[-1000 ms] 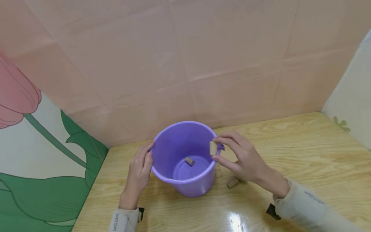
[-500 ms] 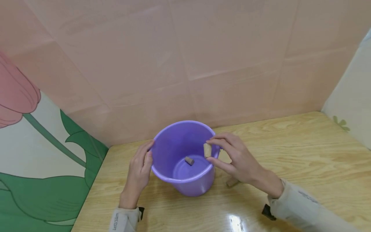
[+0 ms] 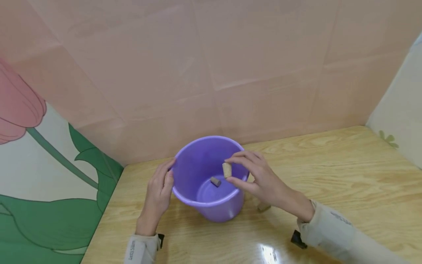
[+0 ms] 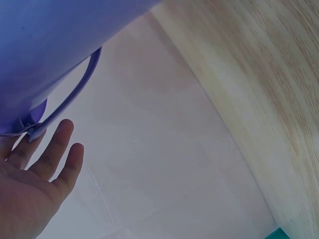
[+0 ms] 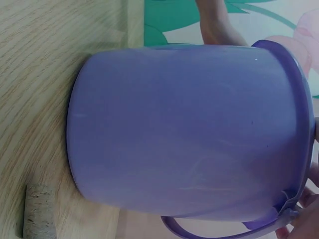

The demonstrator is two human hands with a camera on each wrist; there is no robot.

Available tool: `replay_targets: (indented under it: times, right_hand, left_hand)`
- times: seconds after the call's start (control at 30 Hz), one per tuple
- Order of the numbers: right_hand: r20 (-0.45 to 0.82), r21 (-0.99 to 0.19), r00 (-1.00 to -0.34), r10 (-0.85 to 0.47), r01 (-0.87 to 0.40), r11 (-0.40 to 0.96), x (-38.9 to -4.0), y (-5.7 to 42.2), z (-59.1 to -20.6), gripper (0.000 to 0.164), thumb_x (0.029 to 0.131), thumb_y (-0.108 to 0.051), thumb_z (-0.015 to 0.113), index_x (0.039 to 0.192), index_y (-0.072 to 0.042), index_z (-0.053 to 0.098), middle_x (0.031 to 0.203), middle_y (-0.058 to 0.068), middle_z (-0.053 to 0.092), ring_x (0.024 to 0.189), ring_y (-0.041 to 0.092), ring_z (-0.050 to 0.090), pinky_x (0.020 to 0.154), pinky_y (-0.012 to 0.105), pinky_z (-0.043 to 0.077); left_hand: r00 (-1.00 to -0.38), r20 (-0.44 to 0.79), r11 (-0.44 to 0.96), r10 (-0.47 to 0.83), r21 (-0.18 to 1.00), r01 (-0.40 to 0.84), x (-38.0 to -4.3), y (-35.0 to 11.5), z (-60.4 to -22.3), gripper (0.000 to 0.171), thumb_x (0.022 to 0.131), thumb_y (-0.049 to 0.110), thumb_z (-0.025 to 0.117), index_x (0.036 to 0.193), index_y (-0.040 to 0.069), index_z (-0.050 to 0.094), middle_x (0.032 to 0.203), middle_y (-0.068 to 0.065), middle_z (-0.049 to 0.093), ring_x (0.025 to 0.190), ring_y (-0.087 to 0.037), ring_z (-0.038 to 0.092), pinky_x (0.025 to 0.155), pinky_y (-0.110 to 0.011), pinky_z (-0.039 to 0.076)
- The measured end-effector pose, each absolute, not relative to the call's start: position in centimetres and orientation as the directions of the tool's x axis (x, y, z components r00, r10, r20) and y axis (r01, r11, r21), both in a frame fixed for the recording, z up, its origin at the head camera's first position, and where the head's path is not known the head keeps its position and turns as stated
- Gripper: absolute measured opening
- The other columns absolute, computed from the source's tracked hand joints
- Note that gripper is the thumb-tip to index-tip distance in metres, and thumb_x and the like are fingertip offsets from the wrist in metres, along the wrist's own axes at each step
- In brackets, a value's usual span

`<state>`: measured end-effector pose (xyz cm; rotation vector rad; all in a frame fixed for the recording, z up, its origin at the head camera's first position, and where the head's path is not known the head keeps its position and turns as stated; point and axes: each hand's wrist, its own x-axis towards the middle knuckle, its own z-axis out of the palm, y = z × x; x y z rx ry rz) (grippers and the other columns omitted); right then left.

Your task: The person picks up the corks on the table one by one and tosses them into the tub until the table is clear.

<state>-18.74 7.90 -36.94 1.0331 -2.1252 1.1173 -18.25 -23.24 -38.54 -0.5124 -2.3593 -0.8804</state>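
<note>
A purple bucket [image 3: 211, 204] stands upright on the table, and one cork [image 3: 215, 181] lies on its bottom. With thumb and fingertips my right hand [image 3: 258, 176] pinches a second, lighter cork [image 3: 227, 170] over the bucket's mouth, inside the right rim. My left hand [image 3: 157, 192] holds the bucket's left rim; in the left wrist view its outer fingers [image 4: 65, 149] stick out below the handle [image 4: 75, 92]. Another cork [image 3: 263, 207] rests on the table right of the bucket, partly hidden by the right hand. The right wrist view shows this table cork [image 5: 40, 211] close to the bucket's base.
The wood-grain table [image 3: 329, 168] ends at a pinkish sheet-covered wall [image 3: 263, 73] right behind the bucket. A wall panel with a painted flower [image 3: 19, 110] rises on the left, and a pale panel [image 3: 402, 106] on the right.
My right hand has moved left with its cork, from the bucket's right rim to over the opening. The left hand and the bucket have stayed put.
</note>
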Motion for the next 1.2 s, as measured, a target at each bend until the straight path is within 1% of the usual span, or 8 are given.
replay_targets:
  times: [0.13,0.3,0.5,0.73,0.83,0.93,1.07,1.2]
  right_hand:
    - [0.715,-0.472,-0.588,-0.378,-0.805,0.360,-18.7,7.9,-36.9,0.043,0.080,-0.018,0.079,0.120,-0.010,0.067,0.121,0.007,0.065,0.116,0.025,0.057,0.103,0.054,0.035]
    - [0.701,-0.496,-0.608,-0.372,-0.791,0.358,-18.7,8.0,-37.1,0.044,0.079,-0.016,0.080,0.121,-0.011,0.067,0.122,0.005,0.064,0.117,0.025,0.056,0.104,0.056,0.034]
    - [0.675,-0.521,-0.635,-0.376,-0.771,0.367,-18.6,8.1,-37.1,0.045,0.079,-0.015,0.080,0.122,-0.011,0.066,0.124,0.006,0.063,0.121,0.028,0.053,0.106,0.061,0.033]
    - [0.662,-0.523,-0.644,-0.383,-0.763,0.380,-18.5,8.2,-37.2,0.045,0.080,-0.014,0.080,0.123,-0.011,0.066,0.126,0.008,0.062,0.123,0.031,0.050,0.105,0.060,0.033]
    - [0.671,-0.507,-0.637,-0.380,-0.768,0.391,-18.5,8.3,-37.2,0.045,0.080,-0.016,0.080,0.123,-0.011,0.066,0.126,0.009,0.062,0.123,0.032,0.050,0.103,0.060,0.036]
    - [0.710,-0.459,-0.596,-0.375,-0.796,0.395,-18.6,8.5,-37.2,0.045,0.080,-0.018,0.080,0.122,-0.010,0.066,0.125,0.009,0.062,0.120,0.031,0.053,0.099,0.055,0.042]
    - [0.756,-0.391,-0.537,-0.375,-0.829,0.400,-18.6,9.0,-37.1,0.044,0.082,-0.023,0.079,0.122,-0.011,0.066,0.124,0.007,0.062,0.116,0.027,0.056,0.095,0.046,0.048]
    - [0.773,-0.368,-0.521,-0.362,-0.833,0.413,-18.6,10.1,-37.1,0.045,0.085,-0.031,0.078,0.123,-0.010,0.066,0.124,0.008,0.062,0.113,0.021,0.058,0.098,0.029,0.049]
  left_hand:
    - [-0.767,0.625,0.708,0.146,0.475,0.522,-18.3,-23.2,-38.5,0.039,0.101,0.011,0.047,0.138,0.007,0.057,0.136,-0.013,0.061,0.127,-0.030,0.058,0.107,-0.044,0.046]
    - [-0.769,0.621,0.708,0.151,0.475,0.523,-18.3,-23.1,-38.4,0.039,0.101,0.012,0.046,0.138,0.006,0.057,0.136,-0.013,0.061,0.127,-0.030,0.058,0.107,-0.047,0.047]
    - [-0.773,0.616,0.708,0.153,0.477,0.521,-18.4,-23.0,-38.3,0.039,0.102,0.013,0.046,0.139,0.006,0.056,0.137,-0.013,0.060,0.127,-0.030,0.058,0.108,-0.046,0.047]
    - [-0.774,0.616,0.711,0.147,0.478,0.515,-18.3,-23.1,-38.4,0.039,0.102,0.012,0.046,0.139,0.006,0.056,0.137,-0.013,0.060,0.128,-0.030,0.058,0.108,-0.045,0.046]
    - [-0.775,0.614,0.712,0.146,0.479,0.513,-18.2,-23.0,-38.4,0.039,0.102,0.013,0.045,0.139,0.006,0.056,0.137,-0.013,0.060,0.128,-0.029,0.057,0.108,-0.046,0.046]
    - [-0.772,0.618,0.711,0.148,0.476,0.517,-18.3,-23.0,-38.4,0.039,0.102,0.013,0.046,0.139,0.006,0.056,0.137,-0.013,0.060,0.128,-0.030,0.058,0.108,-0.046,0.046]
    - [-0.768,0.623,0.710,0.148,0.474,0.521,-18.3,-23.0,-38.4,0.038,0.102,0.013,0.046,0.138,0.006,0.057,0.136,-0.013,0.061,0.127,-0.030,0.058,0.108,-0.045,0.047]
    - [-0.768,0.624,0.711,0.144,0.474,0.519,-18.2,-23.0,-38.4,0.038,0.102,0.013,0.046,0.138,0.006,0.057,0.136,-0.013,0.061,0.127,-0.029,0.058,0.107,-0.046,0.047]
